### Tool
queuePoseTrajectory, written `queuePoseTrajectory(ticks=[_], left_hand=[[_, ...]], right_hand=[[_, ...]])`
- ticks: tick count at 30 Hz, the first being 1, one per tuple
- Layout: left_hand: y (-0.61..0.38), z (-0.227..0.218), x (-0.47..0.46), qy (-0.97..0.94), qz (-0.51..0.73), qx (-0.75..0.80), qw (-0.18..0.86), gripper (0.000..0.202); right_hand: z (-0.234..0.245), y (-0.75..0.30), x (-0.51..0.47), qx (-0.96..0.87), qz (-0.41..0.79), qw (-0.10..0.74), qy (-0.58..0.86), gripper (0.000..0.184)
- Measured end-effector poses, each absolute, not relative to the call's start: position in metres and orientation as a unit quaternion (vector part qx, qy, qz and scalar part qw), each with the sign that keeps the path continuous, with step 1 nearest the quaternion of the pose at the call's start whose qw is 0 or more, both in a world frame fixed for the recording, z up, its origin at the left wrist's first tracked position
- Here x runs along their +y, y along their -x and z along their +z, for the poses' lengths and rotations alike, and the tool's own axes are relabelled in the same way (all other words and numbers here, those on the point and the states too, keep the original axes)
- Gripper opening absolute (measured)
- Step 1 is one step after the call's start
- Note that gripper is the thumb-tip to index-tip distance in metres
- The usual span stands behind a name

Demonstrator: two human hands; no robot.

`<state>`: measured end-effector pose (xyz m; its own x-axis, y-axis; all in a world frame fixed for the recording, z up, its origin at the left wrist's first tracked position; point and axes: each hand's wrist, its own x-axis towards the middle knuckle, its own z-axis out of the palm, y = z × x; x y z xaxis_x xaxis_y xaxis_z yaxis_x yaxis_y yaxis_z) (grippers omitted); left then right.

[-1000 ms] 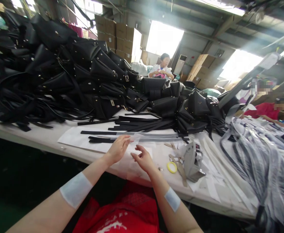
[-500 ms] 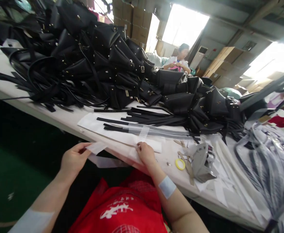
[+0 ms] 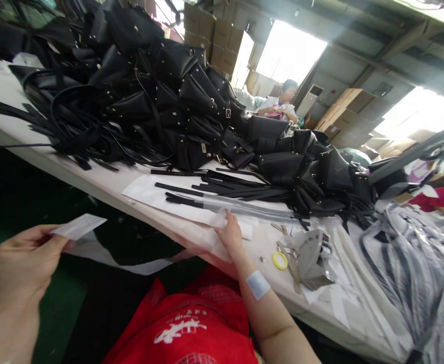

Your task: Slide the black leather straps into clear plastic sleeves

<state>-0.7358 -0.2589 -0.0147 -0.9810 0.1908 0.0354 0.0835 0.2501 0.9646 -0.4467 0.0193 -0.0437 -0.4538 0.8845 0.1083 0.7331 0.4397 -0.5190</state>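
Note:
My left hand (image 3: 20,263) pinches the end of a translucent white plastic strip (image 3: 142,265) out past the table's front edge. The strip sags in the air and runs back toward my right hand (image 3: 230,233). At the table edge, my right hand has its fingers closed on a piece of the same translucent film, close to a wrapped black strap (image 3: 244,207). Beneath lies a white sheet (image 3: 142,194). Loose black straps (image 3: 240,189) lie just beyond my right hand. A whitish patch (image 3: 258,284) sits on my right forearm.
Black bags (image 3: 191,96) are piled along the far side of the table. A grey tape dispenser (image 3: 314,260) and a yellow ring (image 3: 280,261) are to the right. Plastic-wrapped straps (image 3: 414,273) hang at far right. A person (image 3: 280,107) sits behind the bags.
My left hand has moved far left and toward me, drawing out the strip. My right hand has shifted slightly up, closer to the wrapped strap.

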Motion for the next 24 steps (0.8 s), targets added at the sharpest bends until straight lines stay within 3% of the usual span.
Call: queuePoseTrajectory(ticks=[4,8,10,12,16,20,24], left_hand=[[0.729,-0.014,-0.256,-0.075,0.61,0.784,0.081,0.026],[0.697,-0.002,-0.245,-0.149,0.622,0.733,0.233,0.029],[0.673,0.004,-0.236,-0.235,0.612,0.679,0.33,0.029],[0.647,0.008,-0.225,-0.339,0.581,0.622,0.401,0.031],[0.604,0.006,-0.202,-0.473,0.528,0.564,0.424,0.03],[0.586,-0.003,-0.188,-0.349,0.59,0.525,0.504,0.029],[0.587,-0.011,-0.185,-0.207,0.654,0.557,0.469,0.042]], right_hand=[[-0.048,0.45,0.022,-0.82,0.221,0.225,0.477,0.037],[-0.035,0.452,0.015,-0.816,0.216,0.254,0.472,0.02],[-0.025,0.456,0.005,-0.817,0.261,0.263,0.442,0.023],[-0.017,0.462,-0.012,-0.802,0.388,0.249,0.379,0.03],[-0.012,0.474,-0.051,-0.711,0.648,0.118,0.245,0.046],[-0.014,0.472,-0.073,-0.662,0.703,0.067,0.25,0.055],[-0.011,0.463,-0.075,-0.644,0.72,0.079,0.248,0.074]])
